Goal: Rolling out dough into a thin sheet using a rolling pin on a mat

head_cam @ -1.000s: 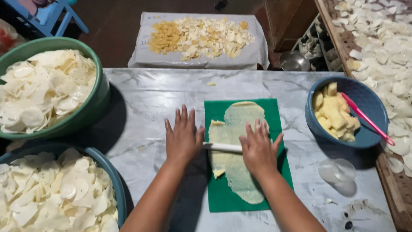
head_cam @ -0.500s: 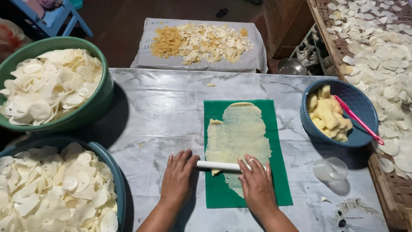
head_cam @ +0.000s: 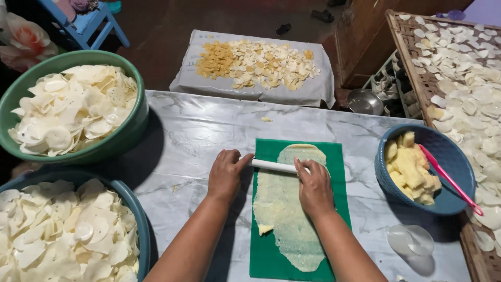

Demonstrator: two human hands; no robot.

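Note:
A green cutting mat (head_cam: 339,156) lies on the marble-patterned table (head_cam: 182,136). A long thin sheet of pale yellow dough (head_cam: 284,214) is spread along it. Across the sheet's far part rests a white rolling pin (head_cam: 274,166). My left hand (head_cam: 225,175) presses on the pin's left end, fingers curled over it. My right hand (head_cam: 314,187) covers the pin's right end, palm down on the dough.
A green bowl (head_cam: 112,143) and a blue basin (head_cam: 136,209) at the left hold white round slices. A blue bowl (head_cam: 443,151) with yellow dough lumps and a pink spatula (head_cam: 449,177) stands right. A clear cup (head_cam: 409,240), a woven tray of slices (head_cam: 469,83) and a cloth with chips (head_cam: 255,65) are nearby.
Both hands rolled the pin back toward me, then pushed it away again to the sheet's far part. The dough sheet has grown longer.

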